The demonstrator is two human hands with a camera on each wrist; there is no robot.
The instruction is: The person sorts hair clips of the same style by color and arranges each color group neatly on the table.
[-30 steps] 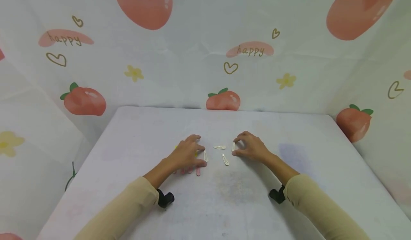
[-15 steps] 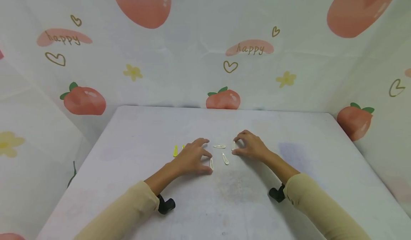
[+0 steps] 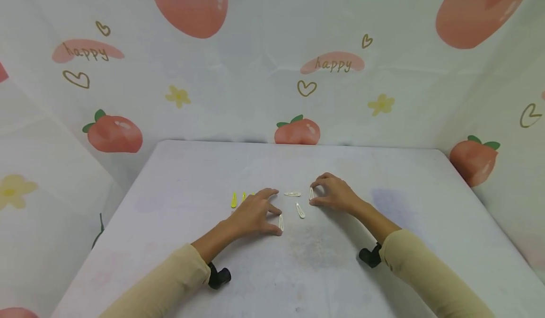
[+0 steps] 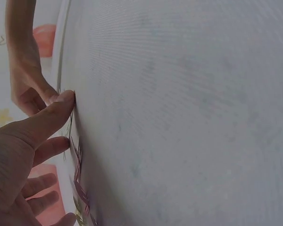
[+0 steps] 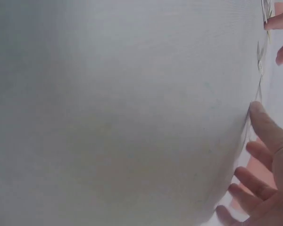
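My left hand (image 3: 252,215) spans a white snap hair clip (image 3: 281,223) lengthwise, pinching its ends between thumb and index finger low at the tabletop. On the right, my other hand (image 3: 336,194) holds a second white hair clip (image 3: 311,194) the same way, thumb at the near end. Two more white clips lie between the hands: one sideways (image 3: 292,194) and one slanted (image 3: 300,210). Beyond the left hand are yellow hair clips (image 3: 234,200), partly covered by it. Pinkish clips (image 4: 79,175) show edge-on beside the left fingers in the left wrist view; the hand hides them from the head view.
The white table (image 3: 323,280) bears faint stains and a bluish patch (image 3: 389,204). Behind it hangs a white cloth (image 3: 238,72) printed with peaches. Black wrist cameras (image 3: 219,277) sit at both cuffs, close over the table.
My left hand has slid right and nearer to me with its white clip, covering the pink clips and uncovering yellow ones. My right hand stays put with its clip.
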